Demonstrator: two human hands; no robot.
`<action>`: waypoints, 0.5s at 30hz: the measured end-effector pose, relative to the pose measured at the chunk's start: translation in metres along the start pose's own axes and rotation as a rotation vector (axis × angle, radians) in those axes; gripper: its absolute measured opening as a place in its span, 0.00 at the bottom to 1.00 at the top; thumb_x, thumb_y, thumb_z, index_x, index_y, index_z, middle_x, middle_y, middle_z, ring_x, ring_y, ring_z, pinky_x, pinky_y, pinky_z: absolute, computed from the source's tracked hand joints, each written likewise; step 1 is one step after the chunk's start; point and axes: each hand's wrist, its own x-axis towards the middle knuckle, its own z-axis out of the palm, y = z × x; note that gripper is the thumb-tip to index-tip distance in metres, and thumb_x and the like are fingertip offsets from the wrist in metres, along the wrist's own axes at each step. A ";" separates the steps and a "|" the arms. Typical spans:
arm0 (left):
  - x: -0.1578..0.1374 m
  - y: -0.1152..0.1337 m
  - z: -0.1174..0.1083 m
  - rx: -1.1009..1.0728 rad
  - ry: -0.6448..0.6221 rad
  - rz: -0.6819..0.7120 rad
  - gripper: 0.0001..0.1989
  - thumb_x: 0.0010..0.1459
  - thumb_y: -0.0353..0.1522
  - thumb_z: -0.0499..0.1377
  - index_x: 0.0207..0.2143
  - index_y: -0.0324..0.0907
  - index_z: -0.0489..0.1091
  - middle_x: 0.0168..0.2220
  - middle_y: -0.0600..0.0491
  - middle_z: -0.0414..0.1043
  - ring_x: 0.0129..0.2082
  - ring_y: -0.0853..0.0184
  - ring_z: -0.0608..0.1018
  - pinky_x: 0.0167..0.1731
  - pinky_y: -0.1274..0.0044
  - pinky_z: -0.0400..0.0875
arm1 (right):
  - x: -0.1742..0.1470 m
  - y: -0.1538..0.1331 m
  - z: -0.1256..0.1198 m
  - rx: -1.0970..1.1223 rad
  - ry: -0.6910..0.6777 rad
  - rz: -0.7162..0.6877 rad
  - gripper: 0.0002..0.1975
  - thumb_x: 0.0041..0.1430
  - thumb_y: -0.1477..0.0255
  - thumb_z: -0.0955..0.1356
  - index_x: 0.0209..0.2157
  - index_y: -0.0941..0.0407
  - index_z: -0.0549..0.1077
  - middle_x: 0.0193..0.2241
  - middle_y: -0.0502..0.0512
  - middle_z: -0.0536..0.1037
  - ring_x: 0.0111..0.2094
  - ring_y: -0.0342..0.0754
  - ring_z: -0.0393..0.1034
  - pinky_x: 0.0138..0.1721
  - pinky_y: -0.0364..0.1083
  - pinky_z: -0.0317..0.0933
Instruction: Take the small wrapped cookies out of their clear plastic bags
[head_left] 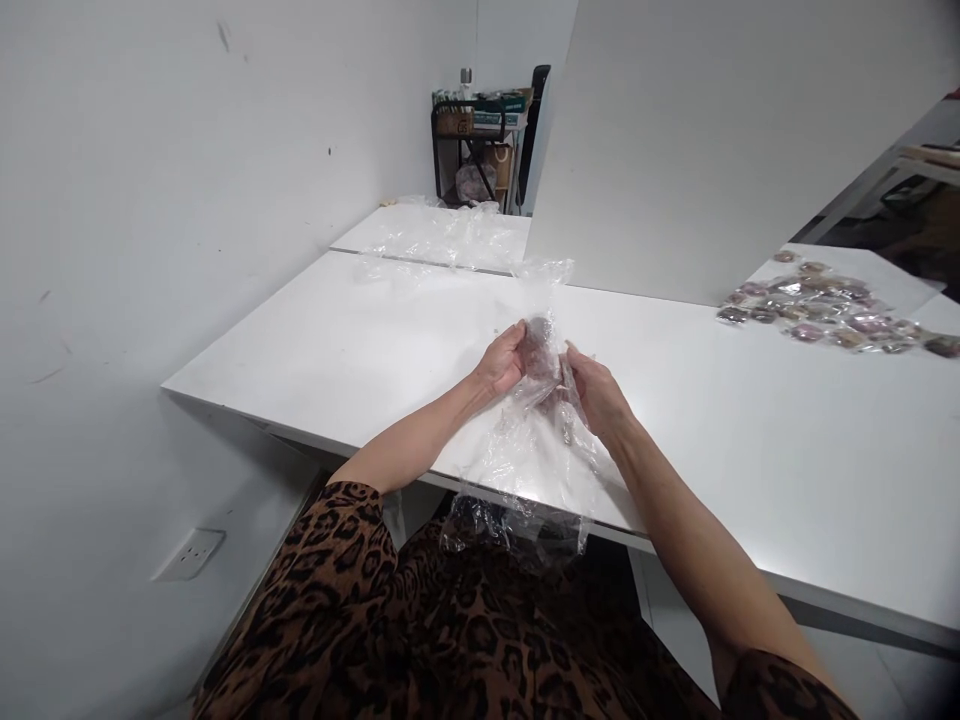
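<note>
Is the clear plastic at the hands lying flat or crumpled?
Crumpled: the clear plastic is creased and bunched at the left hand and right hand, and its near end hangs past the edge of the white table.

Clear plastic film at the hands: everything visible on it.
The clear plastic film looks thin, glossy and crumpled; whether bag or sheet, I can't tell. It covers at least part of a brownish, rounded item between the left hand and right hand, both touching the film. One end extends beyond the item; the other spreads across the white table and hangs over its near edge.
</note>
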 end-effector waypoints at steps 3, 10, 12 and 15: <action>0.001 -0.001 -0.002 -0.009 -0.025 -0.024 0.11 0.72 0.30 0.56 0.39 0.37 0.77 0.27 0.55 0.78 0.27 0.70 0.79 0.41 0.74 0.74 | -0.003 -0.004 0.002 -0.032 0.002 0.043 0.29 0.47 0.41 0.76 0.27 0.52 0.71 0.22 0.49 0.70 0.21 0.44 0.63 0.23 0.46 0.60; 0.004 0.000 -0.009 0.001 -0.098 -0.190 0.18 0.74 0.35 0.51 0.37 0.35 0.76 0.31 0.47 0.80 0.33 0.65 0.81 0.49 0.70 0.74 | -0.005 -0.021 0.007 -0.037 0.121 -0.144 0.27 0.40 0.49 0.82 0.23 0.54 0.70 0.24 0.50 0.74 0.24 0.41 0.62 0.25 0.44 0.58; 0.002 0.001 -0.010 0.017 -0.123 -0.231 0.22 0.74 0.42 0.49 0.39 0.36 0.76 0.34 0.44 0.80 0.35 0.61 0.82 0.50 0.65 0.75 | -0.004 -0.029 0.004 -0.078 0.146 -0.194 0.26 0.43 0.48 0.80 0.25 0.54 0.71 0.26 0.51 0.75 0.24 0.42 0.64 0.25 0.44 0.59; 0.000 0.001 -0.010 -0.004 -0.173 -0.279 0.29 0.73 0.49 0.43 0.43 0.37 0.75 0.37 0.42 0.80 0.40 0.54 0.83 0.50 0.58 0.76 | -0.002 -0.043 -0.004 -0.187 0.176 -0.314 0.25 0.48 0.47 0.78 0.26 0.53 0.71 0.29 0.52 0.77 0.26 0.42 0.67 0.26 0.43 0.60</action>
